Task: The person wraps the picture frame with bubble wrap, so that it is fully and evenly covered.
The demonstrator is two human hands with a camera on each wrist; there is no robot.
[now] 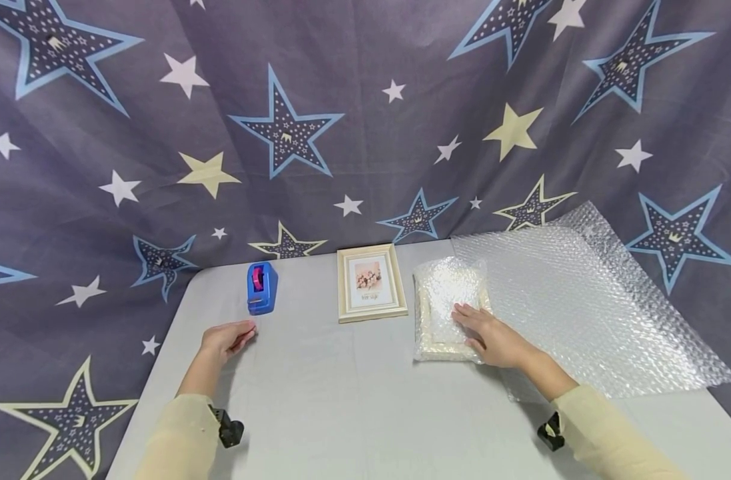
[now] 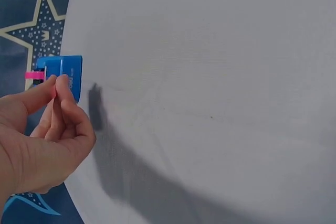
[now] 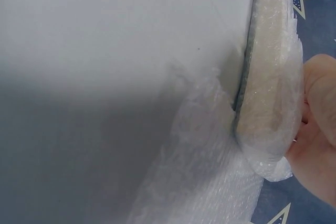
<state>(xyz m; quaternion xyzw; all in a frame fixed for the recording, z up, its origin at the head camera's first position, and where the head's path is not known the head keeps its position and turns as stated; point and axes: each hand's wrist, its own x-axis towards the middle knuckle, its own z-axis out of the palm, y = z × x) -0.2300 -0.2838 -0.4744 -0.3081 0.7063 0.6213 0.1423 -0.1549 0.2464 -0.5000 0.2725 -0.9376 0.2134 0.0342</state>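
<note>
My left hand (image 1: 226, 339) pinches a small pink piece of tape (image 2: 54, 92) between thumb and fingertip, just in front of the blue tape dispenser (image 1: 262, 288). The dispenser carries a pink roll. My right hand (image 1: 496, 339) rests on a picture frame wrapped in bubble wrap (image 1: 440, 313), its fingers spread over the top face. From the right wrist view, the wrapped frame (image 3: 270, 77) shows its side edge, with loose film bulging at one corner. Between the two hands, farther back, lies an unwrapped cream picture frame (image 1: 372, 313) with a flower print.
A large sheet of bubble wrap (image 1: 557, 300) spreads over the right side of the white table (image 1: 353, 400), partly beyond its edge. Behind the table hangs a grey curtain (image 1: 365, 133) with stars. Small black wrist cameras (image 1: 229, 429) sit at both sleeves.
</note>
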